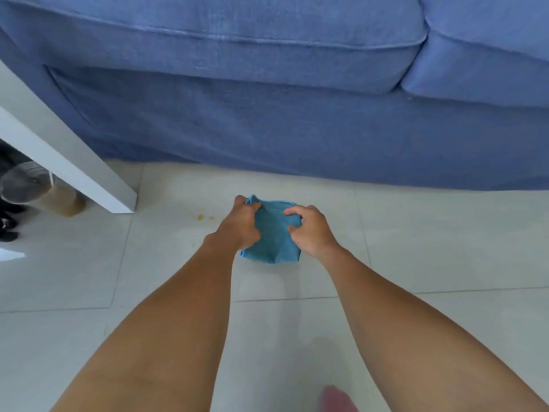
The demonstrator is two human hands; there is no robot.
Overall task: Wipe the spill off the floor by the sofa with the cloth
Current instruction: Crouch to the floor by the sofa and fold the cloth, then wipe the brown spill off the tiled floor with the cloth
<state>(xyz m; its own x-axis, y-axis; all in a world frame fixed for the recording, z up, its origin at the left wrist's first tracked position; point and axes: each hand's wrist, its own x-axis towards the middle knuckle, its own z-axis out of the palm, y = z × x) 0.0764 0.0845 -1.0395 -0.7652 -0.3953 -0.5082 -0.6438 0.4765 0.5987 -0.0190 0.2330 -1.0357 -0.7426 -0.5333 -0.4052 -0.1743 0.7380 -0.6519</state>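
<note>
A blue cloth (273,236) hangs bunched just above the pale tiled floor (430,239), in front of the blue sofa (267,114). My left hand (242,224) grips its upper left edge and my right hand (310,230) grips its right side. A small yellowish spill (201,217) of two drops lies on the tile to the left of the cloth, a short way from my left hand. The cloth is apart from the spill.
A white table leg (89,173) slants down to the floor at the left, close to the spill. Behind it lie a paper cup (56,200) on its side and dark objects (9,227). The sofa front runs across the back.
</note>
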